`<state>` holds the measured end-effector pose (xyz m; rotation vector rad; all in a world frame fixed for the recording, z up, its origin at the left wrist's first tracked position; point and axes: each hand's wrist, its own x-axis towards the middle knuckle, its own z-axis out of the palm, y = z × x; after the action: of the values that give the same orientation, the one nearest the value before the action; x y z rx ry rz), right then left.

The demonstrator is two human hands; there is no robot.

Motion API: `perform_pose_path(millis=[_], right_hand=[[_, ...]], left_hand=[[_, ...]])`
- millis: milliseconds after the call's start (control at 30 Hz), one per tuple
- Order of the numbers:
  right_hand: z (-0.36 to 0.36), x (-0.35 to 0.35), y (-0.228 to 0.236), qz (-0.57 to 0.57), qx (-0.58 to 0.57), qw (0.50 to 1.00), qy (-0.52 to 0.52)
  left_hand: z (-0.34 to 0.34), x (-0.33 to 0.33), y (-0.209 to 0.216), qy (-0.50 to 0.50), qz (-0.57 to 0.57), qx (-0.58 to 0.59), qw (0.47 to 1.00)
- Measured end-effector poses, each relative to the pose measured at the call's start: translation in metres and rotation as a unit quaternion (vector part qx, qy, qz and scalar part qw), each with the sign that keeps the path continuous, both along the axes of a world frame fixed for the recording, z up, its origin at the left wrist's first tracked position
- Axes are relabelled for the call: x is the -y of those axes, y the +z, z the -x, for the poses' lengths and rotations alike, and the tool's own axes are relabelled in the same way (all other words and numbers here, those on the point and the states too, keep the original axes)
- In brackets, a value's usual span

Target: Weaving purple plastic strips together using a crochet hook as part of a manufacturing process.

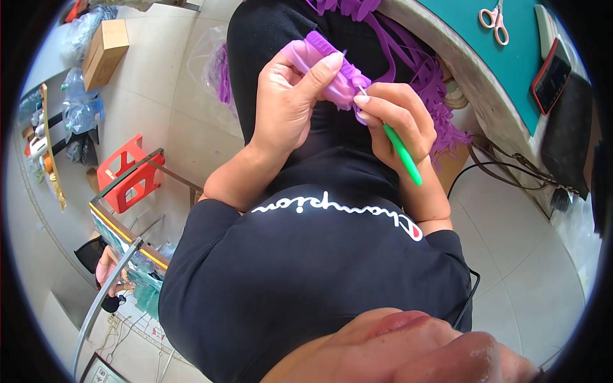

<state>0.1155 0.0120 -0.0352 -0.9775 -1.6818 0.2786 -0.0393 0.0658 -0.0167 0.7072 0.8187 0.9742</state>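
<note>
My left hand pinches a soft purple rubbery piece between thumb and fingers, up in front of my body. The piece has a ribbed edge at its upper end and small raised shapes along its side. My right hand is closed on a slim tool with a green handle, held like a pen. Its thin metal tip meets the purple piece, with my right fingertips close beside it. What kind of tip it is cannot be made out.
Purple strips and scraps hang beside the table at right. On its green mat lie scissors and a red-edged phone. At left stand a red plastic stool and a cardboard box. Another person sits at lower left.
</note>
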Motion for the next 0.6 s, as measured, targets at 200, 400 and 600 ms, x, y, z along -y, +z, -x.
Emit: perform_pose_path(millis=[200,400,600], right_hand=[[-0.02,0.009,-0.007,0.098,-0.44,0.893,-0.003],[-0.005,-0.004,0.004,0.084,-0.193,0.977,-0.011],[0.006,-0.007,0.003,0.012,-0.041,0.999,0.003]], left_hand=[[0.008,-0.004,0.0,0.013,-0.042,0.023,0.999],[0.002,0.0,0.001,0.025,-0.055,0.01,0.998],[-0.002,0.002,0.001,0.041,-0.074,0.007,0.996]])
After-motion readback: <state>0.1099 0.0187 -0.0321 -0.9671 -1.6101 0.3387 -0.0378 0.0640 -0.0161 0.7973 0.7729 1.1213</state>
